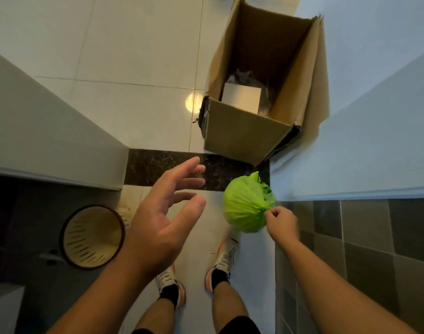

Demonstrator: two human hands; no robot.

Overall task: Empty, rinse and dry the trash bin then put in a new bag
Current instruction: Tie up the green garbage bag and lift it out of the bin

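Full green bag (246, 206) pinched in right hand (282, 221), just left of it

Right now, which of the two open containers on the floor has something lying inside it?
The tall cardboard box, with a white sheet and crumpled plastic at its bottom. The round slotted bin beside the left hand looks bare.

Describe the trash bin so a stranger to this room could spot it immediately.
Start at the tall open cardboard box standing on the pale tiled floor, then look toward the opposite, lower-left side of the view, just beyond the open left hand. The trash bin stands there on the dark floor: round, cream inside, with slotted walls and a dark rim, and without a bag, unlike the knotted green bag.
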